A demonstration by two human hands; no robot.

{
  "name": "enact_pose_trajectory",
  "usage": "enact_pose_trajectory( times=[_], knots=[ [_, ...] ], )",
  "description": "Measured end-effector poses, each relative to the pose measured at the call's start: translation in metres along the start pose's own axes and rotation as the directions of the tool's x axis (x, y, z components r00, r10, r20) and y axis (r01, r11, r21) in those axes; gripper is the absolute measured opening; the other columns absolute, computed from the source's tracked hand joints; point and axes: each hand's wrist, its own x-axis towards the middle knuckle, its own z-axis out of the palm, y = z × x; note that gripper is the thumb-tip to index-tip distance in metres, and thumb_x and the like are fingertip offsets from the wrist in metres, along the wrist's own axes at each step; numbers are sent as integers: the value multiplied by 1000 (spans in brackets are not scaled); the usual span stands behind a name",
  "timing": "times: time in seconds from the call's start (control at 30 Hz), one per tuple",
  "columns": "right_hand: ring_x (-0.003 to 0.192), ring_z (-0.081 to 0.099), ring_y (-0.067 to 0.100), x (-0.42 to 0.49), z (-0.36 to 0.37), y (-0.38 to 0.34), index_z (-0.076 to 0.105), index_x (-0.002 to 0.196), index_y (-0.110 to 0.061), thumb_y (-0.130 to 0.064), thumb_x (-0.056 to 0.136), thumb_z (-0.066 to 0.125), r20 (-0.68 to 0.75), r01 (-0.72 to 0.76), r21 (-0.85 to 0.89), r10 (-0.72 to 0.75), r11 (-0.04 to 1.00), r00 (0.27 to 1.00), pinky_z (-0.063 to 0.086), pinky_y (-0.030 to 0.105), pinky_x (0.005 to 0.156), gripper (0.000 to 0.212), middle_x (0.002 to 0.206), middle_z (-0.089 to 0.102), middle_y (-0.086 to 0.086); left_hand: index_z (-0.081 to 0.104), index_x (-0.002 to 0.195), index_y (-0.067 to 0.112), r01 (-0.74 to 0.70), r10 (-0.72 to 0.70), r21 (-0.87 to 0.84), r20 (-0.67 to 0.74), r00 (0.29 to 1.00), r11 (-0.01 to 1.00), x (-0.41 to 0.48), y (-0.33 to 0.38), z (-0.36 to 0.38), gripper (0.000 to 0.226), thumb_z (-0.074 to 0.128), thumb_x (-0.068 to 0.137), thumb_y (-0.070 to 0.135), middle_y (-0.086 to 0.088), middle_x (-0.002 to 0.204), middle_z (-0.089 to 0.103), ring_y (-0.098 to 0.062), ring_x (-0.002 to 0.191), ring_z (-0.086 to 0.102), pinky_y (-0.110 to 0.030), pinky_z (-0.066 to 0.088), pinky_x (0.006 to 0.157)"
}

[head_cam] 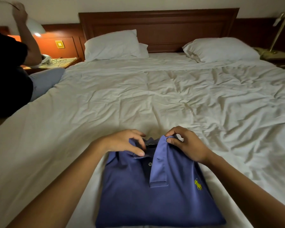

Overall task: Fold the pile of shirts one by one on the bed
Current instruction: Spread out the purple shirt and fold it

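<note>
Two hands we have on the collar (160, 162), do we agree? The left hand (123, 143) pinches its left wing, and the right hand (187, 145) pinches the top edge of the right wing, thumb against fingertips.

— We agree. Neither hand is loose; both grip cloth. Under them the blue polo shirt (146, 203) lies folded to a rectangle, front up, on the near edge of the bed (138, 96).

How will it handle, in our opinion?

— Soft and light, we think. The knit body looks limp and would sag if we lift it by one corner. The collar seems somewhat stiffer, so it should keep a shape when pressed flat.

So where should we take it?

— For the collar, at the wings, as now. To move the folded shirt, we would slide both hands flat under its two sides; otherwise the fold may open.

We see no pile of other shirts from here.

— No. Only pillows (112, 45) at the headboard (155, 27), and another person (8, 71) at the left side of the bed.
</note>
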Motion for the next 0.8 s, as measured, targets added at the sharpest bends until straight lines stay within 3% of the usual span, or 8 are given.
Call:
enact_pose_trajectory(
  times=[0.07, 0.13, 0.27, 0.37, 0.5, 0.6, 0.7, 0.8],
  knots=[
    [96, 60, 6, 0, -2, 0, 67, 92, -32, -17, 91, 70, -8, -4, 7, 4, 1000, 1000, 40, 13, 82, 15, 95, 67, -12, 69, 104, 49, 56, -69, 75, 183, 981, 996, 0, 3, -5, 49, 89, 59, 49, 32, 129, 51, 12, 124, 43, -6, 33, 101],
    [95, 60, 4, -1, -4, 1, 69, 92, -28, -16, 91, 71, -9, -11, 11, 11, 1000, 1000, 39, 10, 79, 12, 94, 67, -13, 68, 101, 47, 40, -93, 208, 253, 963, 977, -1, 1, -7, 52, 91, 55, 48, 23, 124, 55, 5, 119, 48, -13, 37, 102],
    [96, 61, 2, -4, -4, -1, 70, 91, -29, -16, 90, 71, -6, -22, 21, 23, 1000, 1000, 39, 8, 77, 13, 92, 68, -19, 68, 84, 34, -45, 71, 234, -102, 992, 971, 6, -4, 1, 21, 86, 74, 33, 4, 109, 65, -10, 107, 57, -15, 28, 103],
    [95, 60, -2, -1, 2, -9, 66, 88, -35, -15, 90, 72, -78, -1, 47, 4, 999, 997, 39, 6, 79, 20, 93, 67, -14, 65, 77, 34, 25, 82, 257, -397, 914, 966, 16, 0, 13, 19, 81, 73, 44, 10, 90, 61, -7, 88, 59, -39, 39, 93],
    [100, 56, 4, 1, 17, -18, 68, 95, -34, -30, 87, 73, -15, 53, -123, -55, 991, 998, 42, 21, 90, 10, 100, 59, -14, 63, 83, 30, 58, -3, 143, -356, 935, 988, 17, -2, 38, 13, 67, 77, 41, 10, 81, 62, -11, 75, 60, -42, 54, 76],
    [111, 47, 14, -4, 34, -16, 64, 108, -38, -52, 87, 64, 150, 48, -459, 24, 887, 988, 37, 37, 95, 25, 110, 52, -12, 71, 96, 31, -65, 124, 171, -362, 924, 983, 5, -18, 40, 14, 76, 83, 33, 11, 94, 65, -4, 86, 62, -36, 52, 86],
    [124, 39, 18, -5, 37, -14, 57, 123, -41, -61, 87, 58, 118, 6, -525, 66, 851, 991, 33, 38, 99, 40, 129, 45, -9, 55, 133, 54, -70, 148, 348, -203, 968, 935, -16, -30, 39, 44, 58, 90, 61, 20, 149, 45, -3, 144, 31, -30, 20, 120],
    [148, 14, 13, -10, 31, -13, 35, 148, -46, -65, 93, 45, 218, -49, -496, 179, 867, 959, 15, 38, 115, 59, 157, 26, -9, 26, 140, 70, 1, 10, 364, -29, 1000, 931, -42, -44, 41, 60, 25, 82, 85, 36, 158, 1, 4, 145, -20, -33, -17, 117]
  ],
)
